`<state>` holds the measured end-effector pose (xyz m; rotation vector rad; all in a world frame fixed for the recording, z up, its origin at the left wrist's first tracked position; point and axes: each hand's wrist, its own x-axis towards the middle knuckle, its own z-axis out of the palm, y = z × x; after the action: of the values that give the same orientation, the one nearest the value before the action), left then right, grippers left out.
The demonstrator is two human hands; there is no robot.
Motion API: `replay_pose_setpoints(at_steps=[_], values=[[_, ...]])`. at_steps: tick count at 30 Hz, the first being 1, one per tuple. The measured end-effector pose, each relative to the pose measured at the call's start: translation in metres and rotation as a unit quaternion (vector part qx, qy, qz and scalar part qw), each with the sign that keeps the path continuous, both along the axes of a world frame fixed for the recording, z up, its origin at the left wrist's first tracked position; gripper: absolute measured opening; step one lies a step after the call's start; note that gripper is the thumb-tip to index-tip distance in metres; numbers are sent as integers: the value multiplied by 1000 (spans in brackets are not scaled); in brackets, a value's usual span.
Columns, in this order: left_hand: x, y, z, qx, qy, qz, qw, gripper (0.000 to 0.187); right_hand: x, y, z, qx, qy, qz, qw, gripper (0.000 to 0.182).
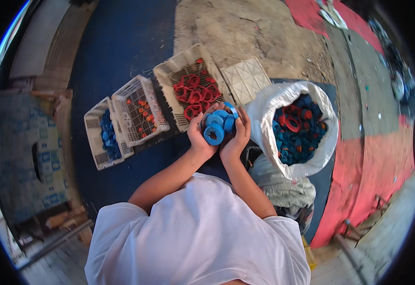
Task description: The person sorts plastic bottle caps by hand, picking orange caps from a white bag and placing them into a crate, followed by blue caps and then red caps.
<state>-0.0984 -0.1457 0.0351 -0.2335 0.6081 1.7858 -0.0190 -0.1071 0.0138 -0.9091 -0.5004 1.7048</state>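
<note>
Cupped together in front of my chest, my left hand [201, 137] and my right hand [238, 136] hold a small heap of blue plastic caps [214, 134]. Several round pieces show, one with a hole in its middle, and a blue ring stands up near my right fingers. Just beyond my hands, a cream crate [165, 72] holds red plastic rings [195, 92]. To the right, a white sack [263, 124] with its mouth rolled open is filled with dark blue and teal caps [295, 147], with a few red pieces on top.
On the left, a white crate [130, 140] contains orange caps [146, 115], and another crate [93, 122] holds small blue caps [108, 135]. A cream lattice panel [246, 80] lies behind the sack. Crumpled pale bags [290, 190] sit below the sack, near my right elbow.
</note>
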Motion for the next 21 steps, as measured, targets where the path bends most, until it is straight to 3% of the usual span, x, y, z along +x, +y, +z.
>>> replay_pose_setpoints(at_steps=[7, 12, 21], values=[[-34, -64, 14, -5, -55, 120, 991, 51, -38, -54, 8, 50, 10, 105, 993, 47], [-66, -154, 16, 35, -79, 199, 976, 50, -80, -131, 12, 121, -33, 182, 975, 48], [-107, -355, -5, 40, -146, 341, 928, 48, -138, -305, 1, 51, -18, 360, 931, 48]])
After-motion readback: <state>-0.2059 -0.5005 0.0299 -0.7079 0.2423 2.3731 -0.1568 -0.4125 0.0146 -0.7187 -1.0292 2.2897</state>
